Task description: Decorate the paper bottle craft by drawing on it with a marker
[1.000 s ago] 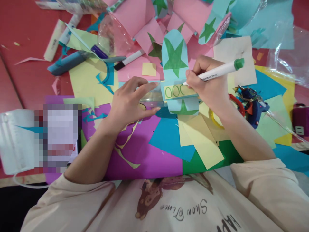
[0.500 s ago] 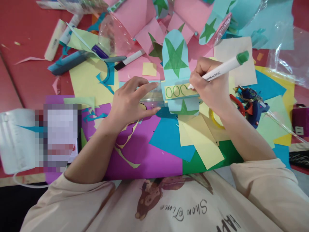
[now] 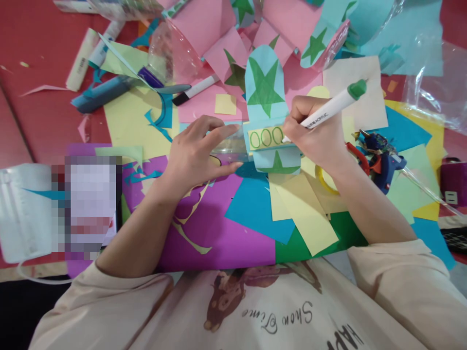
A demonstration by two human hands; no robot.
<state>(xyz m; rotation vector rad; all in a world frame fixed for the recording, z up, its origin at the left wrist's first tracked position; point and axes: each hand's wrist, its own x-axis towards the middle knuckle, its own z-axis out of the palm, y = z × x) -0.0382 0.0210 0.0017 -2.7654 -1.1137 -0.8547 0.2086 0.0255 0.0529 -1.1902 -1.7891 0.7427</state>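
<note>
My right hand [image 3: 315, 133] pinches a white acrylic marker [image 3: 328, 109] with a green end. The marker's tip rests on a yellow paper strip [image 3: 260, 130], by the third of three green ovals drawn in a row. The strip lies across a light blue paper piece [image 3: 266, 73] with rounded ends and green stars. My left hand [image 3: 199, 153] curls around a clear plastic bottle [image 3: 229, 146] at the left of the blue piece, thumb and forefinger on opposite sides. My palm covers part of the bottle.
Pink paper shapes [image 3: 204, 24] with green stars crowd the far side. Several markers [image 3: 82, 61] lie at the upper left. A blue glue gun [image 3: 386, 170] and a yellow tape roll [image 3: 323, 180] sit by my right forearm. Purple paper [image 3: 226, 238] and cut scraps cover the near side.
The third green oval was an open curve and is now a closed loop. My right hand has shifted slightly left and down with the marker; my left hand stays put.
</note>
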